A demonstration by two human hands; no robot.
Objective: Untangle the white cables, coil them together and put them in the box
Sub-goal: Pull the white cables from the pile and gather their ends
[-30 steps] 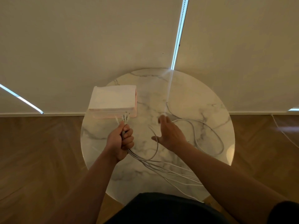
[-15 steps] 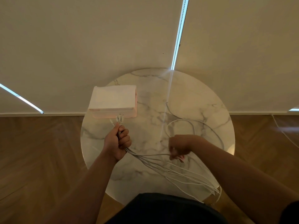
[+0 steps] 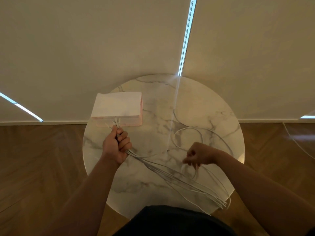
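Observation:
Several white cables (image 3: 172,176) run in a bundle across the round marble table (image 3: 153,193) from my left hand to the near right edge. My left hand (image 3: 117,145) grips the bundle in a fist, and the plug ends stick up above it. A pale pink box (image 3: 117,109) stands at the table's back left, just beyond those plugs. My right hand (image 3: 198,154) is curled with fingers pointing down, pinching a blurred loop of cable. More cable lies in loose loops (image 3: 189,132) behind the right hand.
The table stands against a beige blind with a bright vertical gap (image 3: 186,36). Wooden floor surrounds it. A thin cord (image 3: 296,142) runs over the floor at the right. My dark clothing (image 3: 172,222) fills the bottom middle.
My right hand went from flat and open over the table to curled, drew back toward me and to the right, and took hold of a cable loop. The bundle is stretched toward the near right edge.

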